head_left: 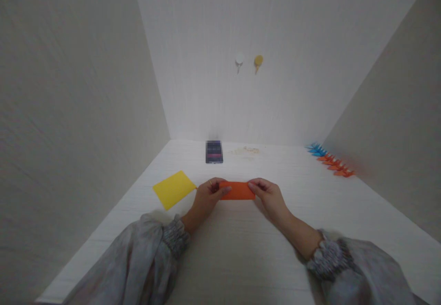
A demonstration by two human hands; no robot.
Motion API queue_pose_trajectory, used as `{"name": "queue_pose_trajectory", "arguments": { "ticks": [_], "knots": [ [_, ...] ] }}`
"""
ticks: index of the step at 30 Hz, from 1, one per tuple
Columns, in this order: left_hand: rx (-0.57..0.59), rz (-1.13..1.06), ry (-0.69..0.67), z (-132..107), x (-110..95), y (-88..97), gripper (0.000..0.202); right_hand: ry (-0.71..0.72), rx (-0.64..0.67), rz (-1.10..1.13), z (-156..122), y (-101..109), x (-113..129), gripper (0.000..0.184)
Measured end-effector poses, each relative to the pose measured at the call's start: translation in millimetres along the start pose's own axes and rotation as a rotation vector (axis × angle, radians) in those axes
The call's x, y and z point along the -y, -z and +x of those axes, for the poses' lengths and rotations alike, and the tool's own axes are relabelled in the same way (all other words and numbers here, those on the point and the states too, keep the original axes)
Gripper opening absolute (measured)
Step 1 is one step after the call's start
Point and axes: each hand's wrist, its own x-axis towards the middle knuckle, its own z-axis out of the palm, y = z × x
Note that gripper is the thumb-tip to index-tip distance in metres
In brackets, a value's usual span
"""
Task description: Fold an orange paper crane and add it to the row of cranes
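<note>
An orange piece of paper (238, 191), looking like a folded rectangle, is held level between my two hands. My left hand (208, 194) pinches its left end, thumb on top and fingers behind. At the upper right corner, my right hand (270, 195) grips the same paper between thumb and fingers. Yellow paper (174, 189) lies flat on the white table just left of my left hand, its right corner close to that hand. The fingers behind the orange paper are partly hidden.
A phone (214, 152) rests near the back wall. Several folded orange paper figures (335, 165) and blue ones (316, 149) line the right wall. White (240, 59) and gold (258, 60) hooks are on the back wall. Walls enclose the white table (241, 250) on three sides.
</note>
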Motion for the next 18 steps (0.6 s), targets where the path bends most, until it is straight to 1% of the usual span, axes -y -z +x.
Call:
{"name": "queue_pose_trajectory", "arguments": {
  "ticks": [2, 4, 11, 18],
  "knots": [
    [0.048, -0.079, 0.011, -1.2, -2.5, -1.3, 0.024, 0.011, -0.021, 0.017, 0.1, 0.7, 1.6, 0.014],
    [0.059, -0.104, 0.023, -2.3, -4.2, -2.0, 0.022, 0.019, -0.018, 0.033, -0.2, 1.2, 2.7, 0.013],
    [-0.020, -0.092, 0.061, -2.2, -2.7, -1.6, 0.020, 0.005, 0.025, 0.075, -2.2, 0.3, 4.4, 0.013],
    [-0.050, -0.050, 0.065, -3.1, -4.9, -1.7, 0.022, -0.012, 0.047, 0.096, -4.1, -0.2, 6.6, 0.014]
  ]
}}
